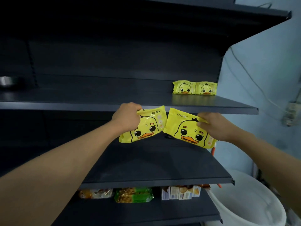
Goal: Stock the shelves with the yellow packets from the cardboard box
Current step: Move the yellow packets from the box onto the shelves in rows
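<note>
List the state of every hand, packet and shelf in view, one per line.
Left hand: gripping a yellow duck packet, held up, tilted.
Right hand: pinching another duck packet, held up, tilted.
Two shelved duck packets: upright, side by side at the right end of the upper shelf.
Middle shelf: bare where visible.
Bottom shelf snack packs: lying flat.

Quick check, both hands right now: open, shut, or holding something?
Left hand: grips the upper edge of a yellow duck packet.
Right hand: grips a second yellow duck packet near its top right corner.
</note>
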Action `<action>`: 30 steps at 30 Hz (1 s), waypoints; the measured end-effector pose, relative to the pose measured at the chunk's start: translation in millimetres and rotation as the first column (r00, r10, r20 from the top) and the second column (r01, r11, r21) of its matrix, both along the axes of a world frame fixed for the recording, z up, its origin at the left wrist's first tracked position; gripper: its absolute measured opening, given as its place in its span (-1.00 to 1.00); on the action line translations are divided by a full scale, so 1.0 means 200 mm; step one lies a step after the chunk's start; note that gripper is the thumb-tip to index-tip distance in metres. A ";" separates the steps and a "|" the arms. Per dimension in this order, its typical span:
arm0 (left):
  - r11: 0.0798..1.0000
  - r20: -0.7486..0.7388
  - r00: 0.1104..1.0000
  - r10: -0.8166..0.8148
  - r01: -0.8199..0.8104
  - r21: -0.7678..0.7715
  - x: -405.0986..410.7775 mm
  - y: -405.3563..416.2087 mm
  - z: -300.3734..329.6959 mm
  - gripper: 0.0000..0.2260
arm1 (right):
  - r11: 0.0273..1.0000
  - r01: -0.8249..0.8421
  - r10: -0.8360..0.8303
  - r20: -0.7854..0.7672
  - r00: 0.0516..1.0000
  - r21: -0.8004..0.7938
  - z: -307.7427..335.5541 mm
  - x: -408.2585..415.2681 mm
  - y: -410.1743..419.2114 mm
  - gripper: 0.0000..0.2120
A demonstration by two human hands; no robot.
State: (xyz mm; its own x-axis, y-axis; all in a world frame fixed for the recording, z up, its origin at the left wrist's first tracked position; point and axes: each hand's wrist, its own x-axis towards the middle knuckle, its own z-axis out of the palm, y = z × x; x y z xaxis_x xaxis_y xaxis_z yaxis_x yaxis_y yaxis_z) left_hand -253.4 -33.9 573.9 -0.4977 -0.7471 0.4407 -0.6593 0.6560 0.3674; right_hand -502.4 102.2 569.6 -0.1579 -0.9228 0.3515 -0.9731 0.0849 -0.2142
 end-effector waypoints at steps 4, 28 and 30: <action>0.999 -0.031 0.999 -0.023 0.022 -0.043 -0.15 -0.07 0.13 -0.83 | 0.999 0.021 -0.022 -0.028 0.999 -0.035 0.12 -0.14 -0.04 -0.84; 0.981 0.009 0.994 -0.112 0.112 -0.160 -1.29 -0.92 0.44 -0.73 | 0.967 0.215 -0.233 -0.135 0.963 -0.136 0.48 -1.22 -0.84 -0.86; 0.983 0.023 0.996 -0.084 0.087 -0.161 -1.40 -1.00 0.45 -0.73 | 0.967 0.221 -0.237 -0.141 0.961 -0.125 0.50 -1.38 -0.94 -0.86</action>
State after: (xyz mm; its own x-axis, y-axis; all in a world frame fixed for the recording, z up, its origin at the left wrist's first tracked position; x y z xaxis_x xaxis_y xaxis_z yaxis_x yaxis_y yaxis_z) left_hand -533.0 -233.9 663.8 -0.5647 -0.6207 0.5439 -0.6029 0.7603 0.2417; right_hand -777.5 -86.1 668.7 -0.2972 -0.8240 0.4825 -0.9521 0.2941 -0.0841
